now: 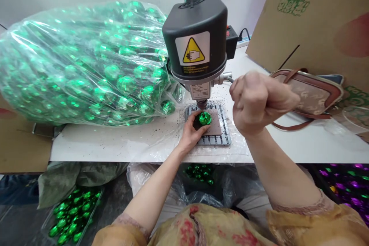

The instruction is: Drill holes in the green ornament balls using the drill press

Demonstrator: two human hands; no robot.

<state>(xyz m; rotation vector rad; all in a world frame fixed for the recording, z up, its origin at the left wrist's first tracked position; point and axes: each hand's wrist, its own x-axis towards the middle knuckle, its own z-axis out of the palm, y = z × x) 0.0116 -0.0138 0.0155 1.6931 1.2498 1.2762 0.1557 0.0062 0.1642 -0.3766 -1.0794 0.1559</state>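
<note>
A shiny green faceted ball (205, 118) sits under the chuck of a small black bench drill press (196, 34). My left hand (192, 131) curls around the ball, thumb at its near side and fingers at its far left. Beneath it lies a flat board (215, 124) on the drill's slotted metal base (226, 138). My right hand (256, 102) is a closed fist to the right of the drill head, at the end of its feed lever (227, 78). The lever's grip is hidden inside the fist.
A clear plastic bag (86, 65) full of green balls leans at the left. Behind my right hand are a handbag (311, 90) and a cardboard box (305, 19). Below the table (95, 144), a bin (73, 219) holds green balls; purple ones (350, 188) are at the right. Dark shavings dot the tabletop.
</note>
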